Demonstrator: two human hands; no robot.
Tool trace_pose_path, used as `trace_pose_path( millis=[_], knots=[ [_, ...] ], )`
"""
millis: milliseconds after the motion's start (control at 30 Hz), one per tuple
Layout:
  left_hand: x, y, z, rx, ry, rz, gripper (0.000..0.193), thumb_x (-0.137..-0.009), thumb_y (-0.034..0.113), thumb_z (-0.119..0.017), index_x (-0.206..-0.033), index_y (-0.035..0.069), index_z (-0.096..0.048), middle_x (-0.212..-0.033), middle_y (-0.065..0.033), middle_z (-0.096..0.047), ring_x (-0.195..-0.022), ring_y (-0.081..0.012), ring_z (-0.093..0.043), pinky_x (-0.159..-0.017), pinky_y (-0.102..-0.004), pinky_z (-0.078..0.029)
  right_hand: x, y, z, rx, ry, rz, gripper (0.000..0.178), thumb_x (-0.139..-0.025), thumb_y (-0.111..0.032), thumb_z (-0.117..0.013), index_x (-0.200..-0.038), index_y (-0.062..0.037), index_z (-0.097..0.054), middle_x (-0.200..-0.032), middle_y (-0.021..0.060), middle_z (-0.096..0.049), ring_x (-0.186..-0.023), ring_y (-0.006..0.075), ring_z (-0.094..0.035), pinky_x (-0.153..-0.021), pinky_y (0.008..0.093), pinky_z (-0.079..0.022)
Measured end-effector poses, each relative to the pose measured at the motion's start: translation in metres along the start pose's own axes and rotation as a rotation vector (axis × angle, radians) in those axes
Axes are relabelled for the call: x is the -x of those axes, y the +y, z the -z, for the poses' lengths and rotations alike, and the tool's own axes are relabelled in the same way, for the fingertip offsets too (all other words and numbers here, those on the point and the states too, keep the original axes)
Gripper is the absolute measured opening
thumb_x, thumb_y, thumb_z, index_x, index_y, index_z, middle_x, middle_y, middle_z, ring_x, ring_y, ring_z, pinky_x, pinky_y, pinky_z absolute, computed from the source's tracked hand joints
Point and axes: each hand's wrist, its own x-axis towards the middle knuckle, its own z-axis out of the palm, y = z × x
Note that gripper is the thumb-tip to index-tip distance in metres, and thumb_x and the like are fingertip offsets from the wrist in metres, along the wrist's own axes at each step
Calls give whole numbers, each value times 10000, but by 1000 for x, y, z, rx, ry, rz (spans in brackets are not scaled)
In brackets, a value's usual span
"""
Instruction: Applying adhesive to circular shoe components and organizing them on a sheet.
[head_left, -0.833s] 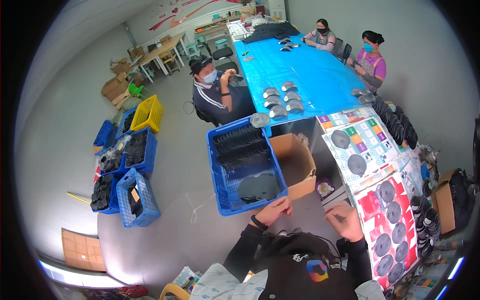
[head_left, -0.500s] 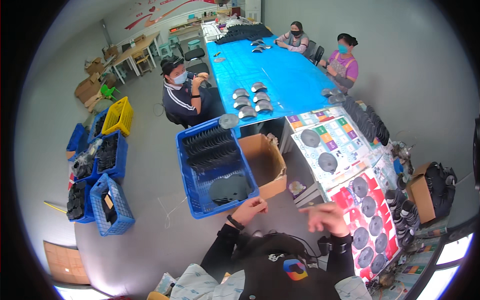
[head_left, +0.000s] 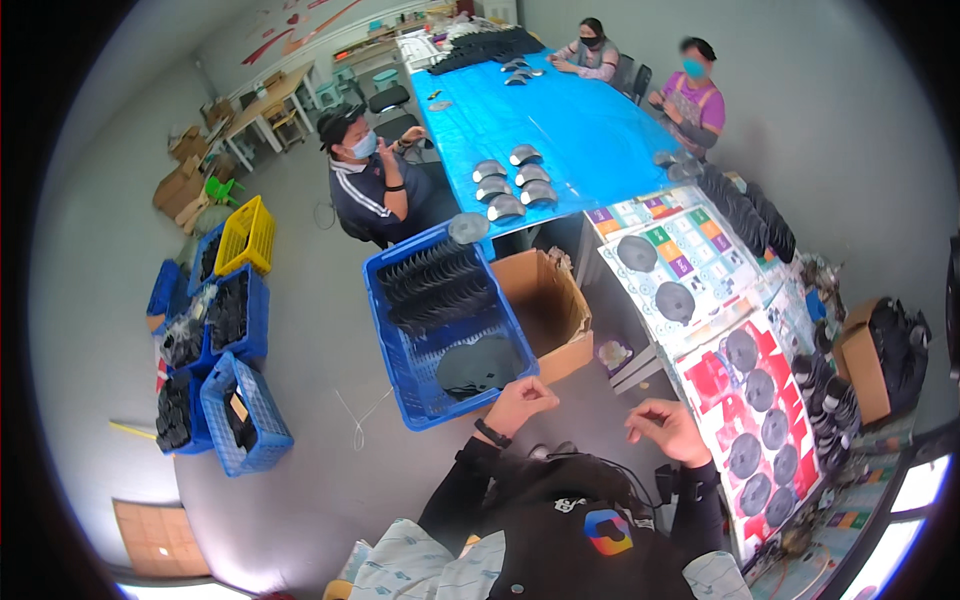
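Observation:
My left hand (head_left: 520, 405) is just off the near right corner of a blue plastic crate (head_left: 412, 405), its fingers pinched together. Whatever it may hold is too small to make out. To its right, my right hand (head_left: 670, 432) hovers beside the low table, fingers loosely bent and apart, with nothing visible in it. Curved dark pads (head_left: 440, 290) stand in tight rows in the crate's far half. Flat dark grey pieces (head_left: 475, 368) lie in its near end, and a round grey pad (head_left: 468, 228) rests at its far rim.
Dark round pads (head_left: 773, 430) lie on a red and white sheet at right. Beside the crate stands an open cardboard box (head_left: 570, 352). A blue-covered table (head_left: 590, 130) holds curved pads (head_left: 505, 207); three people sit around it. More crates (head_left: 245, 440) stand on the floor at left.
My right hand has drawn its fingers in from a stretched, blurred pose. The left stays pinched near the crate corner. The view has shifted slightly; the person at left has raised a hand.

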Motion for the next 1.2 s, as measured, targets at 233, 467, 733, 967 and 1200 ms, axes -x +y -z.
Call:
trace_pose_path(
  millis=[233,467,733,967,1200],
  knots=[
    [-48,-24,-22,-6,-102,5,94,-957,62,-658,-903,40,-584,-898,-69,-678,-870,-152,-662,-837,-290,-511,85,135,78,327,498,-246,125,-919,-106,-655,-913,18,-671,-804,114,-719,-722,181,-705,-666,313,-543],
    [-101,-47,-92,-154,-284,56,312,-1066,297,-529,-857,70,-571,-799,-23,-640,-790,-112,-613,-792,-281,-488,279,296,154,820,807,-445,209,-877,-147,-577,-817,43,-640,-761,283,-645,-733,469,-656,-639,513,-502],
    [-171,-112,-211,-445,-333,148,267,-1030,286,-600,-981,28,-647,-820,-29,-691,-782,-113,-659,-744,-272,-534,392,412,175,733,900,-625,122,-879,-106,-638,-867,15,-630,-774,208,-682,-707,381,-687,-638,460,-514],
    [-201,-166,-352,-852,-410,119,223,-986,248,-646,-1051,35,-659,-862,-64,-723,-791,-160,-694,-726,-313,-547,379,444,183,424,910,-569,134,-904,-119,-662,-881,13,-659,-742,166,-688,-673,281,-687,-645,390,-517],
    [-197,-182,-433,-1017,-512,8,262,-947,259,-668,-1086,40,-627,-921,-152,-717,-848,-323,-700,-754,-406,-540,361,422,205,316,1027,-425,134,-918,-109,-645,-912,23,-665,-771,190,-687,-695,289,-688,-666,406,-517]
  ],
)
